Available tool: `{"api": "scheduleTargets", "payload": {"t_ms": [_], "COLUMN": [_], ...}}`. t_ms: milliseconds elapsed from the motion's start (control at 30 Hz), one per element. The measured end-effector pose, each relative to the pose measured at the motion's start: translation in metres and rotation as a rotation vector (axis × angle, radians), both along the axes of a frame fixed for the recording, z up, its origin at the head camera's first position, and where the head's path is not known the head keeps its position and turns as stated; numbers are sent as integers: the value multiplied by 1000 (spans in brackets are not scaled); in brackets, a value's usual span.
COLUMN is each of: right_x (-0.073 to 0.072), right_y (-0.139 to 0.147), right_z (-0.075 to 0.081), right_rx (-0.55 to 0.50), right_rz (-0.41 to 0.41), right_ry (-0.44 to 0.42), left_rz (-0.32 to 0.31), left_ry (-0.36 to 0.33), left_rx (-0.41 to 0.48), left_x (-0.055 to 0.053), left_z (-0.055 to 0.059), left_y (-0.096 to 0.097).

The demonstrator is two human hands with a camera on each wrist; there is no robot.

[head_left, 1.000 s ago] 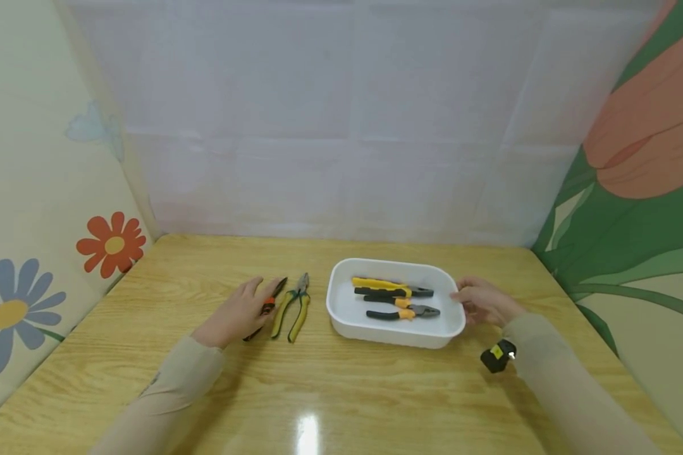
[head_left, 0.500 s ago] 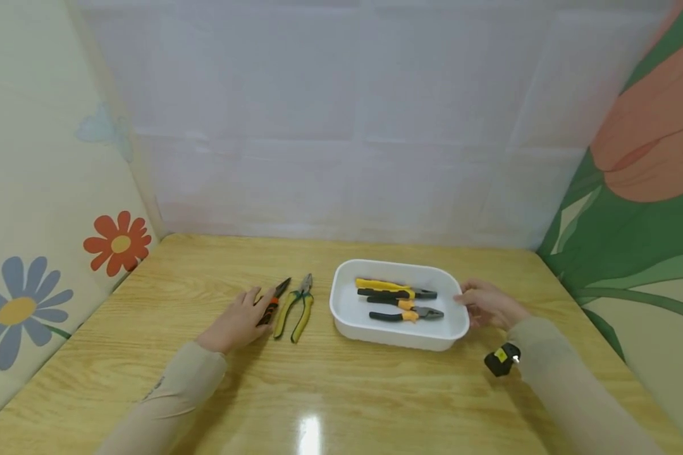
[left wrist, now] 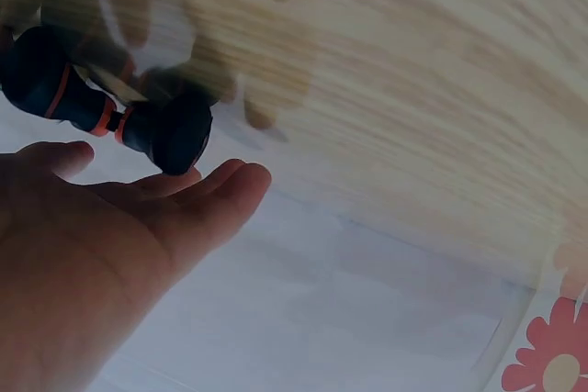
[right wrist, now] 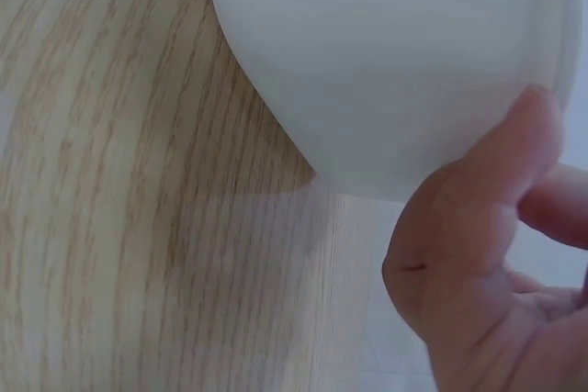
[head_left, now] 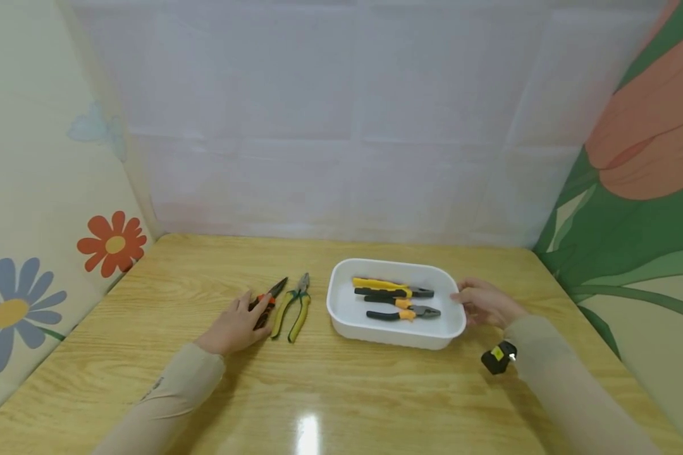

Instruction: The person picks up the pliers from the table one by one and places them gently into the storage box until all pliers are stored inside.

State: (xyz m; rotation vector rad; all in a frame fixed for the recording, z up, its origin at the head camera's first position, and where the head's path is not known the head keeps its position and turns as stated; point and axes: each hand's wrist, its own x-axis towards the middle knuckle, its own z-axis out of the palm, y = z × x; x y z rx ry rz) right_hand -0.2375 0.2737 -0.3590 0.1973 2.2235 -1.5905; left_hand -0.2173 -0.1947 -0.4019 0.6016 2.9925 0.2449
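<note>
My left hand [head_left: 236,325] lies at the handles of black-and-red long-nose pliers [head_left: 272,294] on the table. In the left wrist view its fingers [left wrist: 234,192] are fairly straight, beside the pliers' black handle ends [left wrist: 179,130]; whether they touch is unclear. To the right lie yellow-green pliers [head_left: 293,309], handles spread. A white plastic basin [head_left: 395,337] stands further right, holding yellow-and-black pliers [head_left: 384,287] and orange-and-black pliers [head_left: 401,312]. My right hand [head_left: 486,302] pinches the basin's right rim, the thumb [right wrist: 496,158] on its outer wall in the right wrist view.
The wooden table [head_left: 341,392] meets a pale cloth backdrop [head_left: 347,126] at its far edge. Flower-printed panels [head_left: 110,243] flank it on both sides. A black device with a yellow mark [head_left: 498,357] sits by the right wrist.
My left hand has drawn slightly back to the left, leaving more of the red-and-black handles in sight. The pliers' tips look closer together. The right hand stays on the basin.
</note>
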Motion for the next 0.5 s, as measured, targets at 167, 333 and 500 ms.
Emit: {"api": "scheduleTargets", "payload": {"t_ms": [167,333,500], "right_x": [0,0,0], "right_y": [0,-1,-1], "right_z": [0,-1,-2], "right_rx": [-10,-37,-48], "right_rz": [10,11,15], "right_ry": [5,11,11], "left_rz": [0,-16,-46], "left_ry": [-48,-59,-5], "left_rx": [2,-28,-75], "left_x": [-2,-4,-4], "left_z": [-3,-2,1], "left_y": [-2,-2,-1]}}
